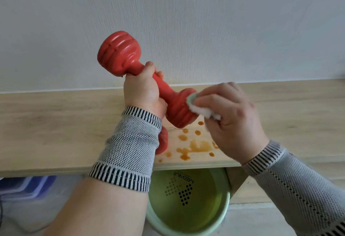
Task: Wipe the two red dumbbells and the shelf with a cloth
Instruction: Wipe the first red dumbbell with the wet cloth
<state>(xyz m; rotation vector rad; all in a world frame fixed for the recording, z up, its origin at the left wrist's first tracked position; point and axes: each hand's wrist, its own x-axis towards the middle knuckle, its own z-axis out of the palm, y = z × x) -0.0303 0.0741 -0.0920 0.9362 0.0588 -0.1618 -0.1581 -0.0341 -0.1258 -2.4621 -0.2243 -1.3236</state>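
Nearest, low in view: bare left forearm with knitted wrist sleeve [128, 148], and below the shelf edge a pale green basin [188, 215] with perforated base, likely parked there for rinsing the cloth. Left hand [143, 94] wrapped round the handle of a red dumbbell [149, 81], fingers curled tight on it; dumbbell lifted clear of the wooden shelf [56, 123] and tilted, far head up toward the wall, near head angled down toward the right hand, presumably to present that head for wiping. Right hand [229, 112] pinching a white cloth [203, 108] with fingers bent, cloth pressed against the lower head's end. Second red dumbbell [163, 140] lying on the shelf, mostly hidden behind the left wrist. Brown spill [197, 147] spotted across the shelf just beneath the raised dumbbell, not yet wiped. Judged early: first dumbbell in hand, second and shelf waiting.
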